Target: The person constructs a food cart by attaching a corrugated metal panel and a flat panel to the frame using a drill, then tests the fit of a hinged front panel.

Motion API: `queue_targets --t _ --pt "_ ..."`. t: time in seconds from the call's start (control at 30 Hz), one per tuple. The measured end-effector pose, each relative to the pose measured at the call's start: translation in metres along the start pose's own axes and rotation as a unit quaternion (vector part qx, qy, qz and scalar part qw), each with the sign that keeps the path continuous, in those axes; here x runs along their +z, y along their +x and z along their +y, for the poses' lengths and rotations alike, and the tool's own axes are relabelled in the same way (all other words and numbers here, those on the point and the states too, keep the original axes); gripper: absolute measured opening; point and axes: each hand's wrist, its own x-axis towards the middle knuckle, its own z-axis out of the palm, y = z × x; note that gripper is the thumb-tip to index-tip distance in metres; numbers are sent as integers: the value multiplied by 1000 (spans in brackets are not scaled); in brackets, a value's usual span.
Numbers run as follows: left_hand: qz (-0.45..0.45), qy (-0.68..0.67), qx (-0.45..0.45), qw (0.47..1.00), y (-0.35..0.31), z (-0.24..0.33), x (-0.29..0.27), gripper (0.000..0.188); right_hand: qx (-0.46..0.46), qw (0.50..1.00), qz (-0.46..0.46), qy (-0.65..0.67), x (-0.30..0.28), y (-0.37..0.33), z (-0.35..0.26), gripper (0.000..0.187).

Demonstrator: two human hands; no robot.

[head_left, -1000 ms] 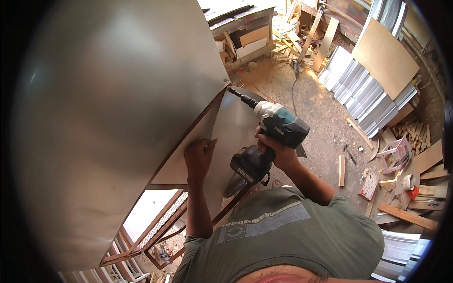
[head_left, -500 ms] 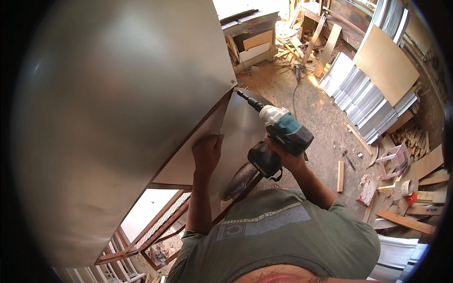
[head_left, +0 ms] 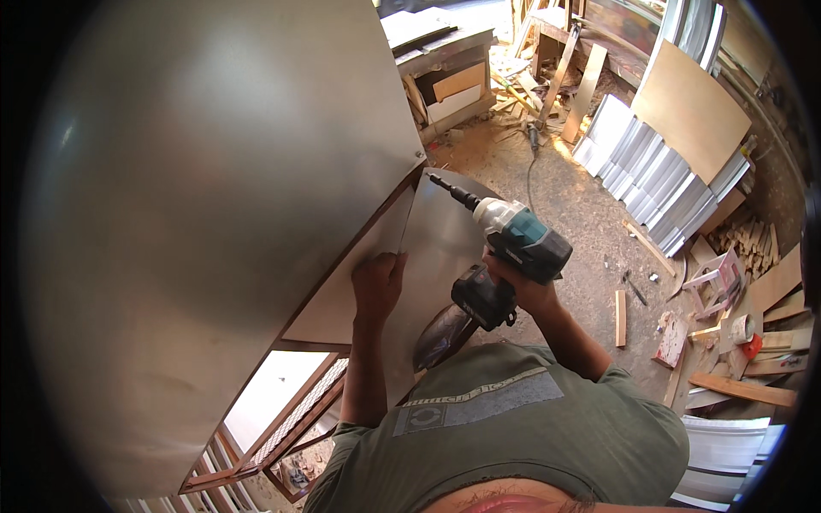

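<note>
A teal-and-black cordless impact driver [head_left: 523, 235] is gripped in my right hand [head_left: 523, 286], its black battery lying toward my shirt. Its long bit points up and left, the tip just beside the corner of a large grey metal sheet [head_left: 214, 197]. A small screw [head_left: 419, 155] sits in that corner, apart from the tip. My left hand [head_left: 377, 286] is closed on the edge of a second, lower metal sheet [head_left: 436, 214], thumb along the edge. A brown metal frame [head_left: 321, 295] runs under the big sheet's edge.
A cabinet [head_left: 445, 77] stands at the far side, near scattered wood scraps. Corrugated metal sheets [head_left: 654, 175] and a tan board [head_left: 693, 111] lean at the right. A pink stool [head_left: 717, 282], offcuts and a wood strip [head_left: 620, 318] lie on the floor, with a cable [head_left: 530, 184] farther off.
The view has shifted slightly. The driver's tip sits a little lower beside the sheet's corner. Both hands keep their holds.
</note>
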Motion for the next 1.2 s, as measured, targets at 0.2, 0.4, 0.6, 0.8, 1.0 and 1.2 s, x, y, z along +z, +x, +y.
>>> queue_targets --t 0.2,0.4,0.6,0.8,1.0,1.2 --pt "3 -15 -11 1000 9 4 -11 35 -23 1000 -11 -7 -1 -4 -13 15" --pt "27 -12 4 1000 14 18 -25 36 -25 999 -33 8 -10 -7 -43 44" --pt "62 -24 21 998 18 24 -35 38 -53 993 -18 -105 -16 -12 -55 70" --pt "71 -15 40 997 21 36 -54 38 -44 995 17 -93 -4 -24 -69 70" --pt "78 5 58 995 15 45 -73 36 -43 995 19 -88 2 -40 -88 71" --pt "110 49 102 987 2 52 -104 37 -93 995 -23 -14 4 -66 -101 79"
